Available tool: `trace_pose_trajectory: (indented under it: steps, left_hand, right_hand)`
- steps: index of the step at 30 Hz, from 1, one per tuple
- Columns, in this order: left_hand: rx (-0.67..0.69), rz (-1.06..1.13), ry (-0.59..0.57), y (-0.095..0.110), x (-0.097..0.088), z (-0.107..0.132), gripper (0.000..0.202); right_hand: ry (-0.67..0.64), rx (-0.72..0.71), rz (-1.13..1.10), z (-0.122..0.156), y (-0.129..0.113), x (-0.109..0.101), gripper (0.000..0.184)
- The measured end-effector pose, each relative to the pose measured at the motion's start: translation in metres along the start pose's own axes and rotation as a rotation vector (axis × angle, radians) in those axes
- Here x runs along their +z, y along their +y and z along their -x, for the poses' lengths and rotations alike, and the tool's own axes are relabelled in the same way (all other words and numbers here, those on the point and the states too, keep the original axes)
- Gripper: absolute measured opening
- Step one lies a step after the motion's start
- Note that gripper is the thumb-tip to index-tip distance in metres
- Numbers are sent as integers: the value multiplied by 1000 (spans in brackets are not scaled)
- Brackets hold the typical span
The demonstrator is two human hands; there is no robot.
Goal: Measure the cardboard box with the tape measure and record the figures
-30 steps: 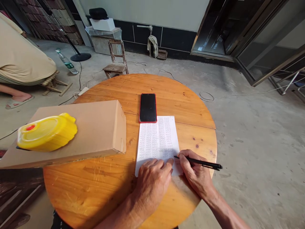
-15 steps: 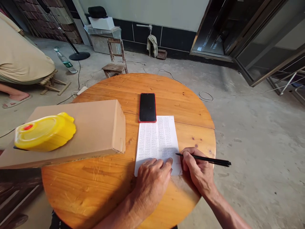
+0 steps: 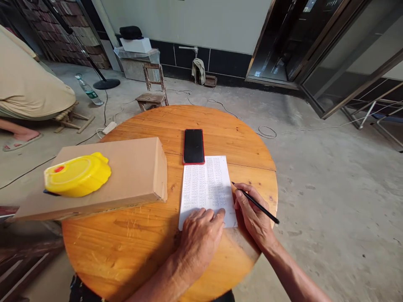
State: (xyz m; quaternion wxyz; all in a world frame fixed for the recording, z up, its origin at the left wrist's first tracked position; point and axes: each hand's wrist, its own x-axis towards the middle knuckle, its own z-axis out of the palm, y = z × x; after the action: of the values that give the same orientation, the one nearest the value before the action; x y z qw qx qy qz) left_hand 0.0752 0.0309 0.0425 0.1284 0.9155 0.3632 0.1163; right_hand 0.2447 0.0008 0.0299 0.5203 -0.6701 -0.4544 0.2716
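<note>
Soft light; broad shadow on table [image 3: 107, 247]

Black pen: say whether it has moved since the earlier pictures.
Yes. Judged against the phone, the tip of the black pen has shifted forward, toward the far edge of the sheet.

left hand [image 3: 203, 235]: palm down, slightly curled | right hand [image 3: 256, 220]: pinched, wrist angled inward

Site: a home; room or covered yard, cannot tell from this view. Evidence: bare grey concrete floor [image 3: 315, 209], round varnished wooden table [image 3: 239, 142], small worn wooden chair [image 3: 151, 98], brown-framed glass door [image 3: 349, 54].
</note>
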Motion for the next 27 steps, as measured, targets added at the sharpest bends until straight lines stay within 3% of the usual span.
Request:
trace_pose_trajectory:
  steps: [4, 7, 11, 15, 18, 21, 27]
  left_hand:
    - [-43, -9, -79, 7, -9, 12, 29]
    - [-83, 23, -96, 9, -19, 29, 22]
    - [-74, 65, 82, -1, -31, 54, 26]
    - [-86, 40, 275, -20, -34, 66, 33]
    - [-124, 30, 227, -31, -28, 69, 36]
    - [-146, 64, 145, -37, -18, 74, 36]
    - [-133, 99, 135, -42, -9, 88, 42]
  right_hand:
    - [46, -38, 79, 2, 1, 3, 20]
    - [29, -198, 192, 5, 2, 2, 22]
    - [-96, -419, 416, 4, -4, -1, 39]
    - [-187, -528, 833, -14, -21, 5, 49]
    - [-234, -558, 1047, -33, -33, 17, 46]
    - [-277, -573, 1081, -42, -36, 26, 47]
    - [-200, -505, 1069, -15, -20, 17, 57]
